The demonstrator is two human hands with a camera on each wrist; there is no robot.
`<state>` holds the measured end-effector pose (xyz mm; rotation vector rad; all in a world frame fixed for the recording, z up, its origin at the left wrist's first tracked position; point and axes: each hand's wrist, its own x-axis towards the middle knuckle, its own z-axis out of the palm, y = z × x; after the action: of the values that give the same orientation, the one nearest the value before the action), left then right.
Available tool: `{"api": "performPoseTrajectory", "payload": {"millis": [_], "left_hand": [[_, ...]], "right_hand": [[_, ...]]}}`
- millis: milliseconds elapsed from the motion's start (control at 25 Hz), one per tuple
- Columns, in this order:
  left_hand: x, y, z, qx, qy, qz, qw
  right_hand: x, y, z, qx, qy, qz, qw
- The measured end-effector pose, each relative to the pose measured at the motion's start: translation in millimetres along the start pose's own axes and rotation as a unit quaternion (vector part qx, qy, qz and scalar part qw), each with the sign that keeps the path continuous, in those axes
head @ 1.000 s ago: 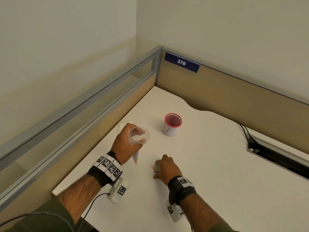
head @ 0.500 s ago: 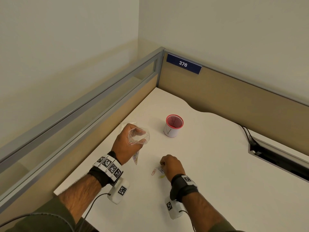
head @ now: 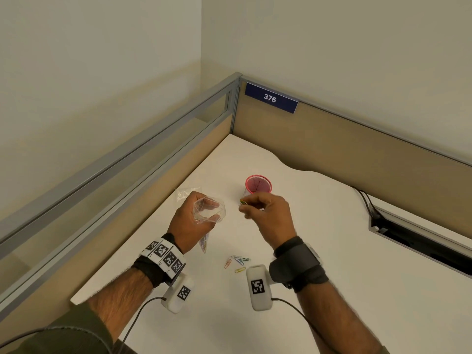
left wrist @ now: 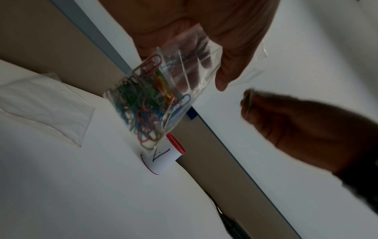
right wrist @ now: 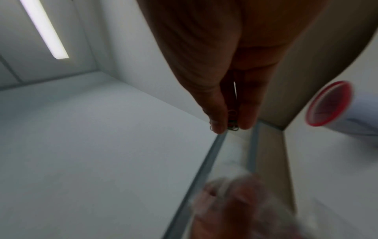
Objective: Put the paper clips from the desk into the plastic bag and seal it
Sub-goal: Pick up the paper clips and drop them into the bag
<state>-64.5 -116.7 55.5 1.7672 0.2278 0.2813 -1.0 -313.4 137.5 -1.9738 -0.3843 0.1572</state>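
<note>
My left hand [head: 194,221] holds a clear plastic bag [head: 208,213] above the desk, its mouth held open toward the right. The bag [left wrist: 163,90] hangs below the fingers and holds several coloured paper clips. My right hand [head: 265,213] is raised just right of the bag's mouth and pinches a few paper clips [head: 242,201] between thumb and fingers; the pinched clips [right wrist: 233,122] show in the right wrist view. Several loose paper clips [head: 237,263] lie on the white desk [head: 332,251] below and between my hands.
A red-rimmed white cup [head: 258,186] stands behind my right hand. Another clear plastic bag [head: 185,192] lies flat on the desk behind my left hand. Partition walls close the left and back sides. A cable slot [head: 419,241] opens at the right.
My right hand has lifted off the desk with a few clips and moved up and forward toward the bag's mouth. The left hand has kept the bag in place.
</note>
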Motion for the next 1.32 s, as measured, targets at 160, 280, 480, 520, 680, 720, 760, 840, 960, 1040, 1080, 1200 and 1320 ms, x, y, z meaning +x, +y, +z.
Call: {"api": "performPoseTrajectory", "payload": {"millis": [160, 280, 480, 520, 680, 720, 760, 840, 960, 1040, 1080, 1200, 1320], "left_hand": [[-1.1, 8.3, 7.9, 0.023, -0.005, 0.016, 1.000], [-0.7, 12.8, 10.5, 0.025, -0.017, 0.012, 0.999], [-0.5, 14.4, 8.8, 0.015, -0.017, 0.025, 0.999], [-1.3, 13.8, 7.9, 0.010, -0.014, 0.025, 1.000], [-5.9, 11.6, 0.0, -0.023, -0.007, 0.012, 1.000], [-6.6, 11.2, -1.7, -0.026, -0.006, 0.010, 1.000], [-7.1, 10.1, -2.9, -0.024, -0.005, 0.009, 1.000], [-7.4, 8.2, -5.0, -0.022, 0.000, 0.006, 1.000], [-6.6, 3.8, -7.8, -0.019, 0.004, 0.004, 1.000], [-5.6, 0.7, -8.9, -0.015, 0.004, 0.001, 1.000], [-5.2, -0.2, -8.8, -0.014, 0.004, 0.001, 1.000], [-5.0, -0.1, -7.6, -0.019, 0.003, 0.003, 1.000], [-4.3, 1.0, -6.3, -0.025, 0.003, 0.003, 1.000]], "right_hand": [[5.3, -41.7, 9.2, -0.026, -0.039, -0.076, 0.996], [5.1, -48.8, 25.1, -0.124, -0.097, -0.098, 0.983], [1.7, -45.9, 20.6, -0.119, -0.052, -0.103, 0.986], [3.2, -40.0, 14.5, -0.102, -0.031, -0.096, 0.990], [10.1, 27.1, 0.7, -0.188, -0.028, -0.021, 0.982], [8.5, 52.3, 3.0, -0.250, -0.058, 0.012, 0.967], [3.7, 76.0, 6.2, -0.303, -0.098, 0.047, 0.947], [-11.6, 112.0, 15.6, -0.350, -0.183, 0.097, 0.914], [-30.1, 134.9, 36.3, -0.387, -0.258, 0.100, 0.880], [-35.6, 137.9, 51.1, -0.392, -0.255, 0.085, 0.880], [-36.9, 137.2, 56.7, -0.385, -0.248, 0.083, 0.885], [-33.5, 136.2, 63.5, -0.347, -0.208, 0.086, 0.910], [-28.5, 130.2, 67.6, -0.343, -0.173, 0.073, 0.920]]}}
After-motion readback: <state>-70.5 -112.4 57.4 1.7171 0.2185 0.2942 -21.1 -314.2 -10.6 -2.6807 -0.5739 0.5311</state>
